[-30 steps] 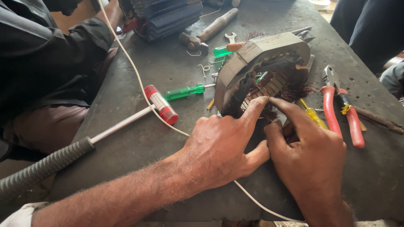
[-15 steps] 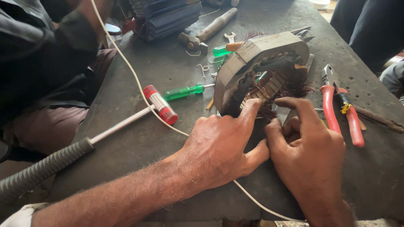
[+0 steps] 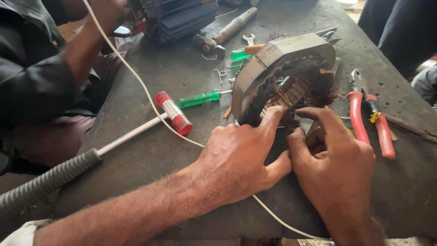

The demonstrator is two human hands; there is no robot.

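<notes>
A round motor stator point(image 3: 273, 59) stands tilted on its edge on the dark workbench point(image 3: 182, 155), its slots and reddish copper windings point(image 3: 318, 96) facing me. My left hand point(image 3: 236, 159) rests on the bench with its forefinger stretched up to the stator's lower rim. My right hand point(image 3: 337, 168) lies beside it, fingers curled at the base of the stator, forefinger over the copper wire. What the fingertips pinch is hidden.
A small hammer with red and clear faces point(image 3: 173, 112) and a ribbed grey grip point(image 3: 41, 184) lies at left. A green screwdriver point(image 3: 199, 98), red-handled pliers point(image 3: 371, 118), a wooden-handled hammer point(image 3: 227, 29) and a white cord point(image 3: 136, 77) lie around. Another person's arm point(image 3: 68, 59) works at far left.
The stator has tipped a little further upright and my right forefinger has slid along its lower edge. The other person's arm has reached toward the dark motor housing at the back.
</notes>
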